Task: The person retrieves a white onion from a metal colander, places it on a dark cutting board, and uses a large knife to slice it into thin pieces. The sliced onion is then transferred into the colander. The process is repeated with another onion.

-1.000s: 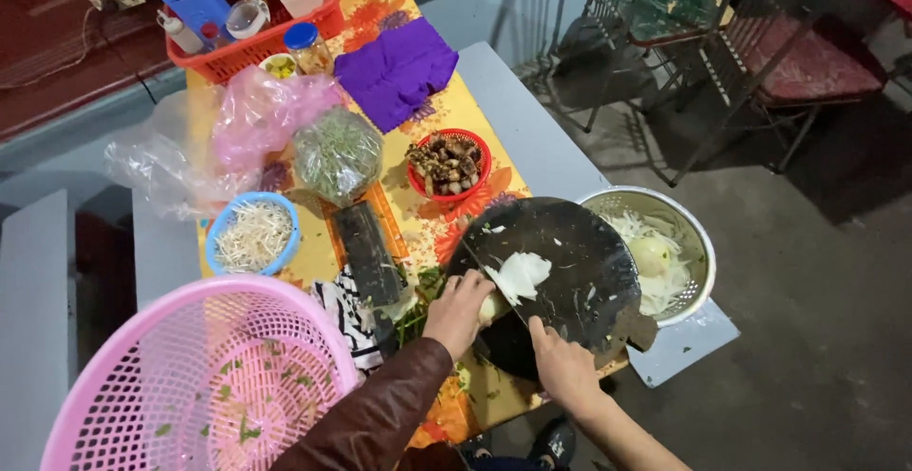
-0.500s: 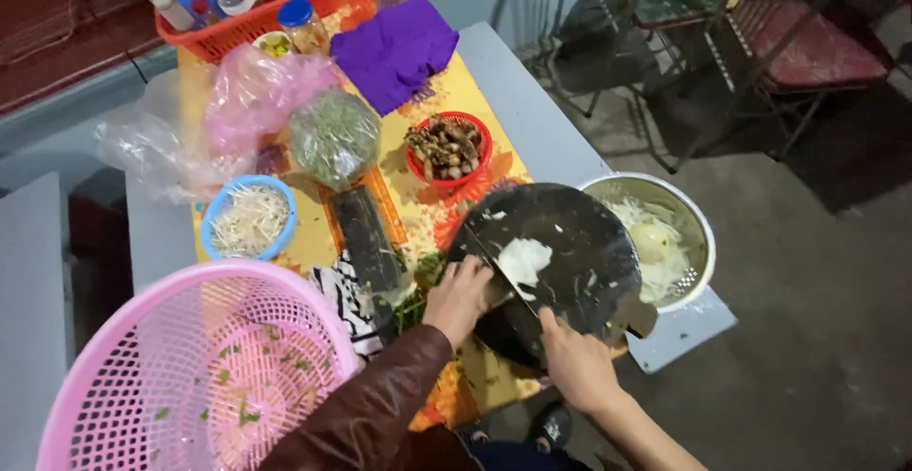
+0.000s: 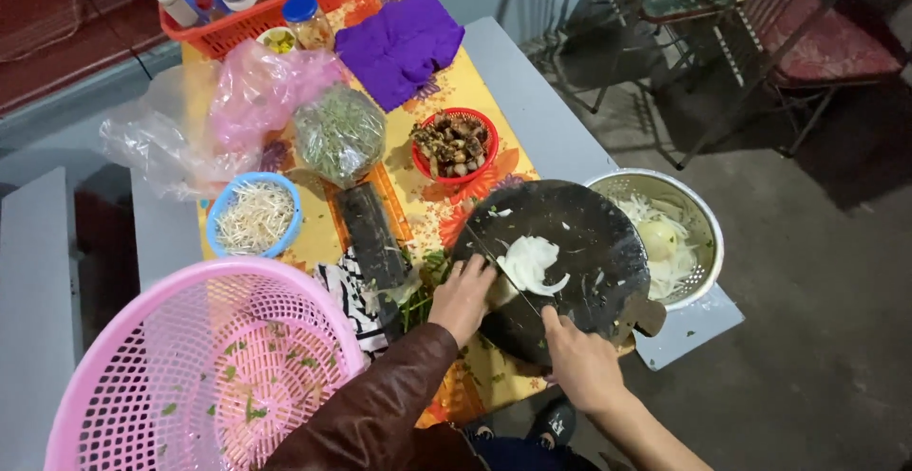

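From the head camera, the left hand (image 3: 463, 297) presses curled fingers on a white onion (image 3: 528, 264) lying on a round dark board (image 3: 579, 234) at the table's (image 3: 551, 139) near edge, while the right hand (image 3: 581, 368) is closed around a knife (image 3: 502, 269) whose blade meets the onion. Just right of the board sits a metal colander (image 3: 698, 215) of onion pieces, and a pink basket (image 3: 199, 376) lies to the left

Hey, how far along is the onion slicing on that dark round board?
Done: a pile of white slices lies on the board, and more cut onion fills the metal colander. In hand: the left hand steadies the remaining onion piece while the right hand works the knife. Left: that small piece; a halved onion sits in the colander.
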